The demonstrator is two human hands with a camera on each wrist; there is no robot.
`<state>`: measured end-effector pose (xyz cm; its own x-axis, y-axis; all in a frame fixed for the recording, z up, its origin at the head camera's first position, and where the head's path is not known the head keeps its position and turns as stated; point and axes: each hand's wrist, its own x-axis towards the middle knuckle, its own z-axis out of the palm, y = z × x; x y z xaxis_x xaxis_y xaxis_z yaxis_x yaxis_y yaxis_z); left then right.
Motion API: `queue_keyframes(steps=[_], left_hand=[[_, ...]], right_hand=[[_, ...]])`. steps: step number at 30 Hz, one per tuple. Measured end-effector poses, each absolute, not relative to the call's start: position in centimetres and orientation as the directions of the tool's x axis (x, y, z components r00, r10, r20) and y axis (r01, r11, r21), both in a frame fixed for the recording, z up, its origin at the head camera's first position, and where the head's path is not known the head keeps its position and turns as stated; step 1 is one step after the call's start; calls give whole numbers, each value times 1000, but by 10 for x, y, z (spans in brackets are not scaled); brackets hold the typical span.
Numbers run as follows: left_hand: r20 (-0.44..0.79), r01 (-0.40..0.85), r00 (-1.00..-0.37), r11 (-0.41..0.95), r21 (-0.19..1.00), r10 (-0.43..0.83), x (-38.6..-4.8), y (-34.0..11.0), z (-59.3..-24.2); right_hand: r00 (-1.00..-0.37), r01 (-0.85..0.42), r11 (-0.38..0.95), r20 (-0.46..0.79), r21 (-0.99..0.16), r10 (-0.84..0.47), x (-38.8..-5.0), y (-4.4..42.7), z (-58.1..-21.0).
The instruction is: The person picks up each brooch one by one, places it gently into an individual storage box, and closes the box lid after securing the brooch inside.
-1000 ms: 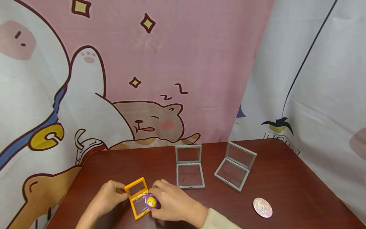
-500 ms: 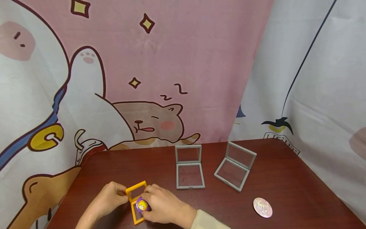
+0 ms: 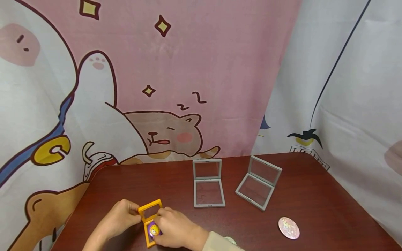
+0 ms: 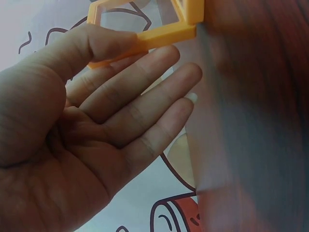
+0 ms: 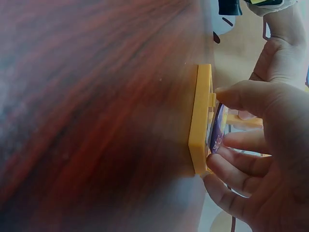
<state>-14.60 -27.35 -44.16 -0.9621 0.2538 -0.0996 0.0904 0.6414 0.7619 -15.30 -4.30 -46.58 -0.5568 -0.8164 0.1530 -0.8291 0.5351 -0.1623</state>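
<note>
A small yellow hinged display case (image 3: 146,236) with clear film panes stands open on the table. My left hand (image 3: 123,217) pinches its raised lid between thumb and forefinger; the left wrist view shows the other fingers extended below the lid's yellow edge (image 4: 169,35). My right hand (image 3: 177,228) holds a round purple badge (image 3: 154,230) with a yellow cartoon figure by its edges, over the lower half of the case. In the right wrist view the badge (image 5: 219,128) is slightly tilted inside the frame, close to the film; whether it touches is hard to tell.
Two grey display cases (image 3: 209,205) (image 3: 251,201) stand open at the back of the brown table (image 3: 317,195). A pink round badge (image 3: 289,228) lies at the right. Another pale round thing (image 3: 231,240) shows partly behind the right sleeve. A printed curtain (image 3: 232,69) hangs behind.
My right hand has moved left and down with the purple badge, from the case's right edge to over its lower half. The case shifted slightly nearer. A pale round thing has come into sight.
</note>
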Motion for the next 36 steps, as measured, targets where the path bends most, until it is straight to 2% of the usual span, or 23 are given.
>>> queue_keyframes(steps=[11, 19, 29, 33, 36], left_hand=[[-87, 104, -960, 624, 775, 267, -145, -275, -444], [-100, 97, -958, 633, 768, 268, -144, -276, -444], [-108, 90, -958, 632, 770, 267, -143, -276, -444], [-111, 93, -957, 647, 756, 267, -145, -276, -443], [-110, 91, -961, 663, 743, 255, -147, -274, -442]], right_hand=[[-579, -815, 567, 151, -117, -801, -151, -48, -468], [-596, -803, 582, 140, -131, -791, -149, -50, -466], [-604, -791, 580, 103, -194, -790, -150, -48, -464], [-595, -796, 554, 150, -245, -789, -157, -41, -458], [-614, -780, 540, 220, -316, -758, -167, -32, -452]])
